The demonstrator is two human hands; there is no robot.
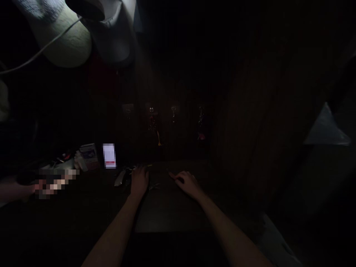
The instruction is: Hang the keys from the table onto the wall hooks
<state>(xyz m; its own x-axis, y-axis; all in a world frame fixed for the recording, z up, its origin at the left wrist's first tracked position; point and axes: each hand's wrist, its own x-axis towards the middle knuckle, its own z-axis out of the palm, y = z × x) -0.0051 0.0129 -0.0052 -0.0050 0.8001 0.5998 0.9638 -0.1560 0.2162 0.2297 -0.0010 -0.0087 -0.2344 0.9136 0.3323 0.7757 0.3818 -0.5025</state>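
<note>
The scene is very dark. My left hand (pixel 139 180) rests palm down on the dark tabletop (pixel 167 218), fingers forward and a little apart, beside a cluster of small shiny items that look like keys. A pale rounded metallic object (pixel 120 178) lies just left of it. Between my hands are small metal pieces, apparently keys (pixel 154 186). My right hand (pixel 189 182) hovers at or touches the surface, its index finger stretched leftward and its thumb apart from it. Near that fingertip is a tiny dark spot too faint to name.
A lit phone-like screen (pixel 109 155), pixelated, stands behind on the left beside a small box (pixel 89 157). Keyrings hang from wall hooks (pixel 174 109) at the back. Caps (pixel 111 40) and a cord (pixel 44 47) hang upper left. A pinkish arm-like shape (pixel 16 190) lies far left.
</note>
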